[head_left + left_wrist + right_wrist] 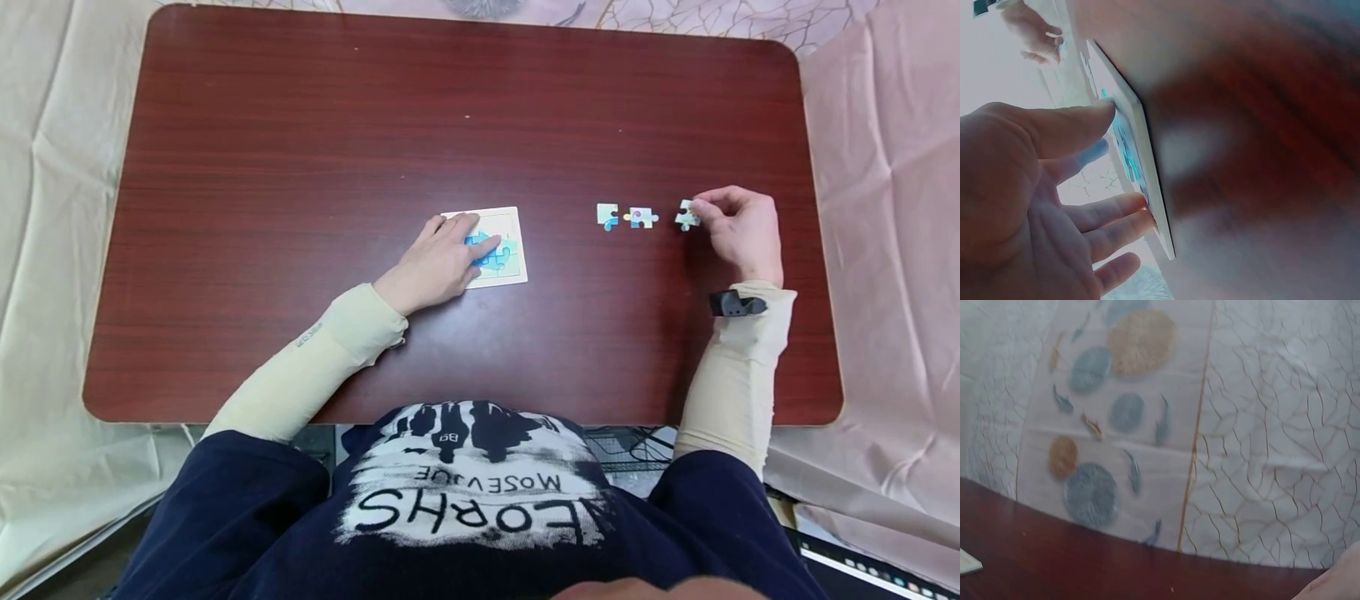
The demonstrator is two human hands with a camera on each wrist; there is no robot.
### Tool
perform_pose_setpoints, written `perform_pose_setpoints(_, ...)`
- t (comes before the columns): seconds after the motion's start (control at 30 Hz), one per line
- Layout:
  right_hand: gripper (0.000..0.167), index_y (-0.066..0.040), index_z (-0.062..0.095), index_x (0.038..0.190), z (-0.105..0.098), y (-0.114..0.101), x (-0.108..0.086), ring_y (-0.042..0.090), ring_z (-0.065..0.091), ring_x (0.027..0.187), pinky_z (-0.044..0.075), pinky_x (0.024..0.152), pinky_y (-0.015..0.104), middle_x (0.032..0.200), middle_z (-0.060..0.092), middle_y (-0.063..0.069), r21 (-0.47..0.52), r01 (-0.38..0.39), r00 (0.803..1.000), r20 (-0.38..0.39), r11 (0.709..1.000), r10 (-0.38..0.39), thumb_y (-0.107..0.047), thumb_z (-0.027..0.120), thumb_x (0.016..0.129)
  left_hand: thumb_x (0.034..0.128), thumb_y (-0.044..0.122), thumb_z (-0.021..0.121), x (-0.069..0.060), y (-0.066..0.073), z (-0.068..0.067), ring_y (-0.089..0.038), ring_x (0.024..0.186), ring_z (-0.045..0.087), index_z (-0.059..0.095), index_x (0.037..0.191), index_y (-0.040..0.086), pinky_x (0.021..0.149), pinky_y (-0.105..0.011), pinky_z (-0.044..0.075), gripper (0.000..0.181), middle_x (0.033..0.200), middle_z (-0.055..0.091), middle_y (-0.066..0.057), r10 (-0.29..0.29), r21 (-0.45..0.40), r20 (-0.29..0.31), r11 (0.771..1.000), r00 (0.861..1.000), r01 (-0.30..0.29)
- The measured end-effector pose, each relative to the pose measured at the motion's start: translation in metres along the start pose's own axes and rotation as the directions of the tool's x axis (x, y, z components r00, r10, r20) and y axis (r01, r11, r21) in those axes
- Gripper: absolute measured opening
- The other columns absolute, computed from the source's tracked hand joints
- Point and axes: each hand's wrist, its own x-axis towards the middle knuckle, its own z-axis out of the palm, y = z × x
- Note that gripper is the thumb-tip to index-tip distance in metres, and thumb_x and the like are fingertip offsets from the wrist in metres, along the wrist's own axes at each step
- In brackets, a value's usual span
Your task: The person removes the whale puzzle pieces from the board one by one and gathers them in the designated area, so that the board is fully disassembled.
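Note:
A small square jigsaw board [498, 277] with a pale border and a blue picture lies near the middle of the table. My left hand [437, 265] rests on its left part, fingers extended over the pieces. In the left wrist view, thumb and fingertips of the left hand [1041, 181] touch the face and edge of the board [1141, 131]. Farther right, my right hand [741, 229] pinches the edge of a jigsaw piece [684, 215] between thumb and forefinger, at or near the tabletop. Two loose jigsaw pieces, one with a blue corner [607, 215] and one with a pink swirl [641, 217], lie left of it.
The dark red-brown table [337, 125] has rounded corners. Pale cloth [870, 208] hangs along its sides, and a patterned cloth [1260, 437] stands behind the far edge. A laptop-like dark object [862, 567] shows at the lower right, off the table.

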Motion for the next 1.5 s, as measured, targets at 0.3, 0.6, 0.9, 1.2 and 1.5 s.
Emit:
perform_pose_setpoints(0.3,0.033,-0.007,0.075,0.108,0.007,0.014,0.010,-0.001,0.051,0.071,0.035,0.065,0.017,0.066,0.061,-0.026,-0.027,0.011,1.000,0.005,1.000,-0.011,-0.033,0.072,0.088,0.0968,0.025,0.055,-0.002,-0.004,-0.001,-0.030,0.137,0.033,0.047,0.146,0.019,0.104,-0.050,0.025,0.050,0.148,0.035,-0.020,-0.030,-0.024,0.026,0.999,0.999,0.031)
perform_pose_setpoints(0.6,0.036,-0.009,0.076,0.108,0.013,0.014,0.016,-0.001,0.051,0.072,0.036,0.065,0.016,0.064,0.059,-0.029,-0.062,-0.027,1.000,-0.015,0.998,0.026,-0.038,0.073,0.086,0.0970,0.027,0.055,-0.003,-0.005,-0.002,-0.028,0.142,0.027,0.045,0.147,0.018,0.108,-0.054,0.020,0.052,0.153,0.031,-0.019,-0.038,-0.053,0.048,0.998,0.998,0.040)
perform_pose_setpoints(0.9,0.036,-0.010,0.077,0.105,0.018,0.018,0.019,0.000,0.051,0.076,0.035,0.067,0.014,0.065,0.060,-0.026,-0.079,-0.026,0.997,-0.068,0.997,0.021,-0.038,0.076,0.083,0.0974,0.028,0.055,-0.006,-0.006,0.001,-0.024,0.144,0.023,0.048,0.145,0.021,0.109,-0.055,0.018,0.049,0.155,0.029,-0.017,-0.024,-0.095,0.032,0.995,0.999,0.027)
perform_pose_setpoints(1.2,0.035,-0.008,0.077,0.101,0.020,0.018,0.018,-0.002,0.050,0.065,0.035,0.061,0.017,0.059,0.058,-0.020,-0.089,-0.023,0.996,-0.082,0.996,0.016,-0.037,0.078,0.082,0.0968,0.028,0.056,-0.006,-0.008,0.003,-0.025,0.145,0.023,0.052,0.142,0.023,0.110,-0.054,0.015,0.046,0.156,0.028,-0.017,-0.018,-0.097,0.024,0.995,1.000,0.020)
perform_pose_setpoints(1.5,0.041,-0.005,0.075,0.101,0.021,0.016,0.016,0.003,0.047,0.065,0.035,0.059,0.022,0.058,0.052,-0.018,-0.151,-0.064,0.997,-0.050,0.986,0.057,-0.041,0.075,0.083,0.0966,0.029,0.057,-0.006,-0.009,0.002,-0.025,0.145,0.024,0.053,0.141,0.022,0.111,-0.055,0.015,0.045,0.156,0.029,-0.017,-0.013,-0.116,0.029,0.993,0.999,0.017)
